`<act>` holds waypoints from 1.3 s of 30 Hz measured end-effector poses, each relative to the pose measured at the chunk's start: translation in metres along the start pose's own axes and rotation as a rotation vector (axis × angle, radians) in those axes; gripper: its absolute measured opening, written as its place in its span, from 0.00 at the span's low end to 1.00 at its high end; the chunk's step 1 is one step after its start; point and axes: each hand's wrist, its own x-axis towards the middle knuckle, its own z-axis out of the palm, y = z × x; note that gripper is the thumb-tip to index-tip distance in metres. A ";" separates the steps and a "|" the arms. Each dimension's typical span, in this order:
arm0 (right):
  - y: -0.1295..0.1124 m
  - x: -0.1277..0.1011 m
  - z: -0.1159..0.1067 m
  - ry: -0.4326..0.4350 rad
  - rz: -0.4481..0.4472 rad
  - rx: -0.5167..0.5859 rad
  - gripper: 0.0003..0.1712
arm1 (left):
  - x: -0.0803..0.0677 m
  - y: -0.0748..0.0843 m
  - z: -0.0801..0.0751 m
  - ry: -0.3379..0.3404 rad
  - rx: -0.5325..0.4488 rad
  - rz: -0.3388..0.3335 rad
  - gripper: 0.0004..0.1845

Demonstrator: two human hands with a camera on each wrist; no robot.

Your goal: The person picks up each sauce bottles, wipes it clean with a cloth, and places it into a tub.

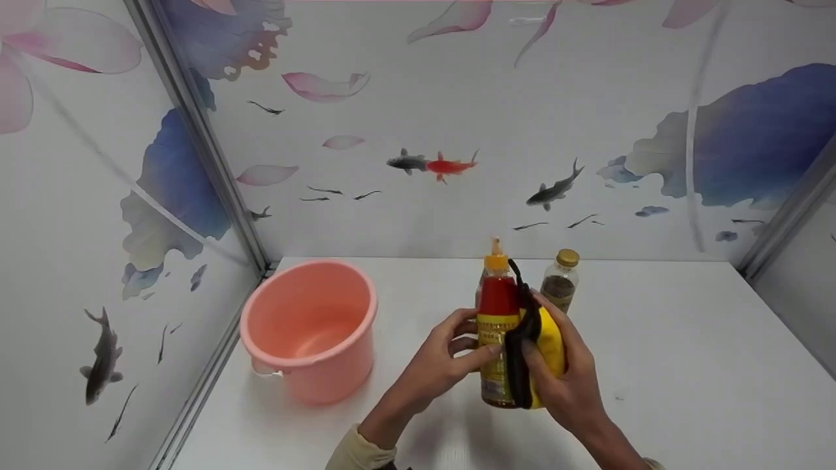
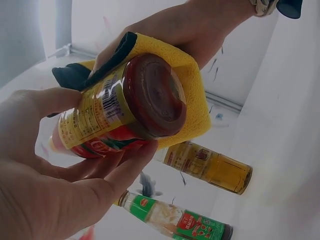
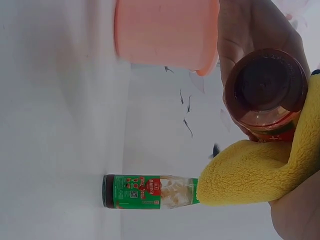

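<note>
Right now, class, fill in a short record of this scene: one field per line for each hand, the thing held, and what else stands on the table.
left hand: left hand grips the sauce bottle, lifted off the table
right hand: right hand presses a yellow cloth against the bottle's side
bottle: red contents, yellow label, orange nozzle cap
cloth: yellow, with a black edge
bucket: pink bucket stands to the left on the white table
other bottles: brown-filled bottle behind; green-label bottle; amber bottle
</note>
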 end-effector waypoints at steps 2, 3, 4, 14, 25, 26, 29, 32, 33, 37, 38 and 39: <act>-0.001 0.000 0.000 0.006 -0.004 0.006 0.43 | -0.001 0.000 0.000 -0.020 0.004 0.006 0.32; -0.001 0.000 0.000 0.007 -0.004 0.012 0.43 | -0.001 0.000 -0.001 -0.032 0.006 0.012 0.32; -0.002 0.001 0.000 0.010 -0.002 0.021 0.43 | -0.001 0.001 -0.001 -0.045 0.013 0.019 0.32; -0.002 0.001 -0.001 0.000 0.013 0.044 0.41 | -0.004 0.000 0.000 -0.056 0.089 -0.020 0.32; -0.005 0.001 -0.002 0.004 0.059 0.061 0.39 | -0.003 0.000 0.001 -0.016 0.064 0.010 0.33; -0.005 0.001 -0.002 0.007 0.064 0.062 0.39 | -0.003 0.000 0.002 -0.008 0.057 0.016 0.34; -0.007 0.001 -0.002 0.021 0.080 0.067 0.39 | -0.002 0.000 0.003 0.024 0.034 0.034 0.36; -0.008 0.001 -0.001 0.034 0.095 0.074 0.39 | -0.001 0.000 0.004 0.059 0.016 0.060 0.37; -0.008 0.001 -0.001 0.035 0.098 0.074 0.38 | -0.001 0.001 0.004 0.071 0.015 0.068 0.36; -0.007 0.000 0.000 0.027 0.093 0.084 0.38 | -0.001 0.000 0.005 0.115 0.009 0.118 0.36; -0.006 -0.001 0.001 0.025 0.090 0.084 0.38 | -0.001 0.000 0.005 0.124 0.004 0.129 0.36; -0.006 -0.001 0.001 0.023 0.087 0.084 0.38 | -0.001 0.000 0.005 0.131 -0.002 0.139 0.36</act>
